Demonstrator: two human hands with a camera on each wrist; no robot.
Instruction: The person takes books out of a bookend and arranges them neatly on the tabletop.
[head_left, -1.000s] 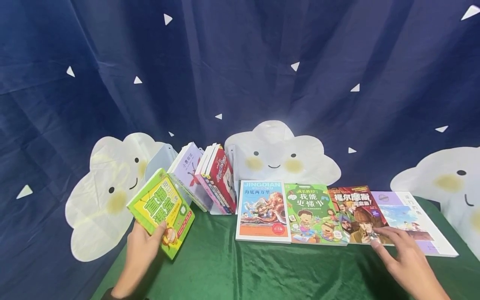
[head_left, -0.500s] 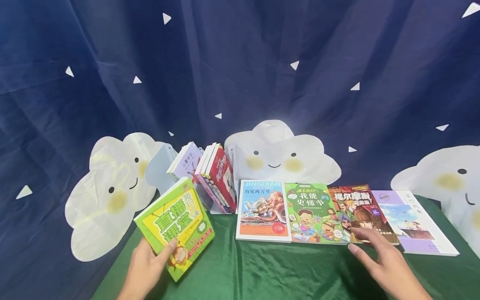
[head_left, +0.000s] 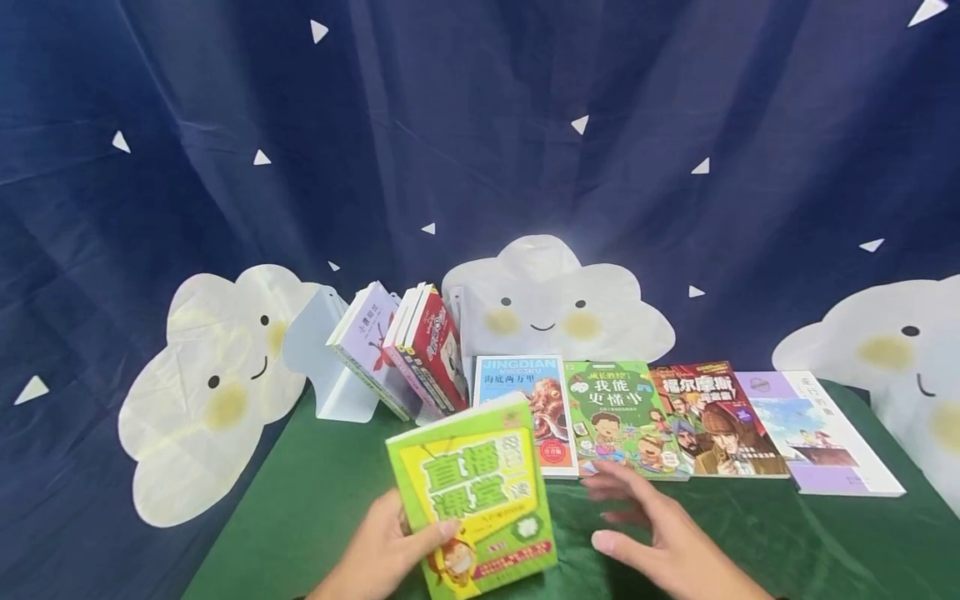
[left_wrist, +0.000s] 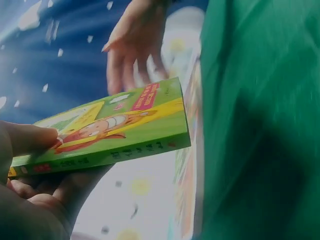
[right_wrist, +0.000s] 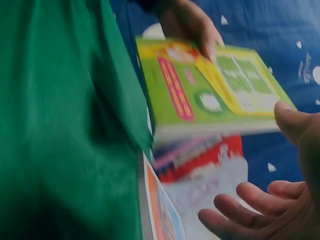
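A green and yellow book [head_left: 480, 492] is pinched in my left hand [head_left: 393, 537], thumb on its front cover and fingers behind. It stands tilted above the green cloth, overlapping the lower left of a blue and orange octopus book [head_left: 551, 417] in the head view. My right hand [head_left: 660, 533] is just right of the held book, fingers spread and holding nothing. In the right wrist view, the thumb [right_wrist: 292, 117] of that hand comes close to the book's edge. The left wrist view shows the book's green spine [left_wrist: 115, 155] and the right hand [left_wrist: 137, 47] beyond it.
Several books [head_left: 427, 350] lean between two pale bookends [head_left: 326, 358] at the back left. To the right, a green book [head_left: 615, 417], a red-brown detective book [head_left: 716, 421] and a purple and white book [head_left: 813, 433] lie flat in a row. A blue cloud-patterned curtain [head_left: 525, 125] hangs behind.
My left hand has carried the green and yellow book right and toward me, away from the bookends. My right hand has moved left, from over the detective book to beside the held book.
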